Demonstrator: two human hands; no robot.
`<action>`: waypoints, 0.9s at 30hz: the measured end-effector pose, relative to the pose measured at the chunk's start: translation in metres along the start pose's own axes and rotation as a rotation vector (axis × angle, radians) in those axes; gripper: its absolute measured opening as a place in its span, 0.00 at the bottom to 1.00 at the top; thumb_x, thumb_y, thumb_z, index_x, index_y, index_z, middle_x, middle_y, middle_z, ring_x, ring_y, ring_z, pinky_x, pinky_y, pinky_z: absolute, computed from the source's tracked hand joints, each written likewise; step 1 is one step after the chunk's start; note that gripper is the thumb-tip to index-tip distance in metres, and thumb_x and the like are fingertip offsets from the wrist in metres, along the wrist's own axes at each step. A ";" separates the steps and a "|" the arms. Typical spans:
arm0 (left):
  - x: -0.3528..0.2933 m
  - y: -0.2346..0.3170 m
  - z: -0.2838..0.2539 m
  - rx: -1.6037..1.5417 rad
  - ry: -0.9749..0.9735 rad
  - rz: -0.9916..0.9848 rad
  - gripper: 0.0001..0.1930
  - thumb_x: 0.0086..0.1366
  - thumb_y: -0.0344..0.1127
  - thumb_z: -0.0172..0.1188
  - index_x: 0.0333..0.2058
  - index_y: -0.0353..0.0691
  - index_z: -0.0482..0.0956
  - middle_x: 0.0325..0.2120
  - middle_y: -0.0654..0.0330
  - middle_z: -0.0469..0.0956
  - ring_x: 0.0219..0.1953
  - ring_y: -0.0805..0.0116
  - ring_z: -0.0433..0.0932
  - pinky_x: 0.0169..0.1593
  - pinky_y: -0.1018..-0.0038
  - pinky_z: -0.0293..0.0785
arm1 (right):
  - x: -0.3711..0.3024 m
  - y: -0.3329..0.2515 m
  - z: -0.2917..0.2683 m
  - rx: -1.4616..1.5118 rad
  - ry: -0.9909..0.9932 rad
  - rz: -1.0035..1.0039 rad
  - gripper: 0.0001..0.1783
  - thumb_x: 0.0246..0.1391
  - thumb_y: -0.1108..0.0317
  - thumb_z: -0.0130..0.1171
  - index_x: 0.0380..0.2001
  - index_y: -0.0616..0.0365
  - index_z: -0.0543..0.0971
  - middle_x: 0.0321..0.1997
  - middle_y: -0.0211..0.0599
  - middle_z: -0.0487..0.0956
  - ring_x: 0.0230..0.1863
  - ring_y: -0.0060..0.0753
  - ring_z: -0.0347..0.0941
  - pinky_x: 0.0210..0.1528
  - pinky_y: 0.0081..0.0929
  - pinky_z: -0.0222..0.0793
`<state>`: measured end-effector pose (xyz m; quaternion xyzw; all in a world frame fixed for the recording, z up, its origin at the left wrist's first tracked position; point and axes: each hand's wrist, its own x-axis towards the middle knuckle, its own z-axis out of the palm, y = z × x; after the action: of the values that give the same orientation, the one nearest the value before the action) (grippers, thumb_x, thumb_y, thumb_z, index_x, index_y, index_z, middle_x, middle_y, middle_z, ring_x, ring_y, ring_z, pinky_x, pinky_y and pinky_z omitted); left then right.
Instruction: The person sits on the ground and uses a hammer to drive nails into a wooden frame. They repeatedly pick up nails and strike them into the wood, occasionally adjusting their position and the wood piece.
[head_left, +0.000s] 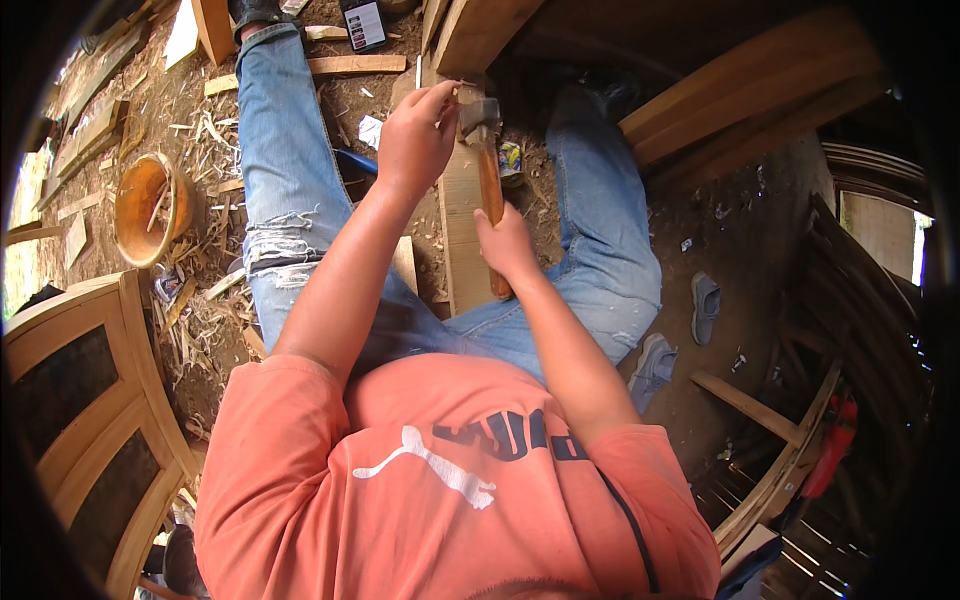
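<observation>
A hammer [489,185] with a wooden handle and a dark metal head is gripped by my right hand [508,243], whose fingers wrap round the lower part of the handle. Its head lies just to the right of my left hand [418,135], over the far part of a long wooden board [462,235]. That board runs lengthwise between my legs. My left hand is closed, thumb and fingertips pinched together near the hammer head. Whatever it pinches is too small to make out.
An orange bowl [150,212] stands left among wood shavings and offcuts. A panelled wooden frame [85,400] is at the lower left. Thick timbers [760,85] rise at the far right. A phone [364,24] lies at the far edge; slippers [705,307] lie right of my leg.
</observation>
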<state>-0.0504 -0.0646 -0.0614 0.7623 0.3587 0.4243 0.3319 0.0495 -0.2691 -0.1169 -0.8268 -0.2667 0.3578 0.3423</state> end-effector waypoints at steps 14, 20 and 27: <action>0.001 0.003 0.002 0.055 -0.019 0.034 0.15 0.70 0.28 0.70 0.55 0.42 0.87 0.41 0.53 0.89 0.41 0.56 0.92 0.45 0.65 0.86 | 0.013 0.028 -0.004 -0.207 0.095 -0.213 0.16 0.71 0.60 0.64 0.46 0.65 0.80 0.29 0.44 0.83 0.30 0.41 0.82 0.34 0.38 0.76; 0.000 0.000 -0.001 0.022 0.015 0.016 0.15 0.69 0.30 0.71 0.53 0.45 0.87 0.38 0.55 0.87 0.38 0.50 0.88 0.42 0.60 0.85 | 0.004 -0.009 -0.016 0.051 0.019 -0.110 0.16 0.73 0.61 0.63 0.47 0.66 0.80 0.26 0.39 0.83 0.22 0.31 0.82 0.28 0.36 0.77; 0.005 -0.006 -0.003 0.020 0.023 0.015 0.15 0.69 0.29 0.71 0.54 0.44 0.86 0.38 0.54 0.87 0.38 0.50 0.88 0.42 0.60 0.85 | 0.000 -0.009 -0.004 -0.034 0.039 -0.127 0.16 0.70 0.59 0.65 0.48 0.64 0.82 0.33 0.48 0.85 0.33 0.46 0.84 0.38 0.43 0.79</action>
<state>-0.0526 -0.0571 -0.0629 0.7632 0.3610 0.4320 0.3171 0.0509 -0.2652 -0.1074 -0.8207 -0.3181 0.3145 0.3555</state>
